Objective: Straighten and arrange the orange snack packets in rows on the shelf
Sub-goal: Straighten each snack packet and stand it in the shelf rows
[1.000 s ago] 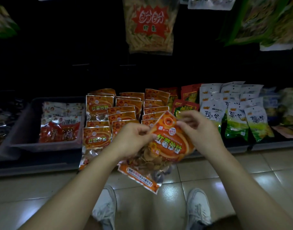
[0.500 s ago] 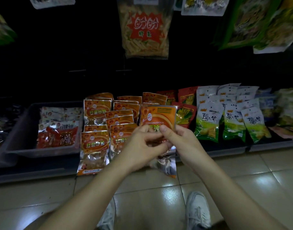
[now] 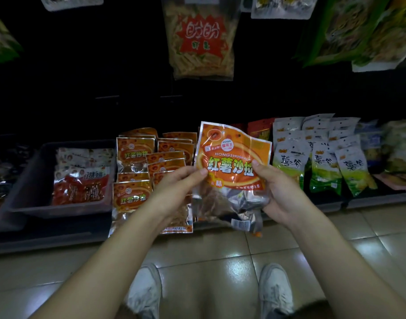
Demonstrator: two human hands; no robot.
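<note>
Above the shelf (image 3: 59, 240), just right of the packet rows (image 3: 151, 166), one packet (image 3: 232, 162) stands upright, pinched between left hand (image 3: 176, 192) and right hand (image 3: 280, 192) at its side edges.

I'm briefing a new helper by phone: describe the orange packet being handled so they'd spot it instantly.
Find the low shelf, where orange packets lie in rows left of white-and-green bags. In front of them, the held packet is pinched between the left hand and right hand. It alone is upright, off the shelf, with its label facing the viewer.
</note>
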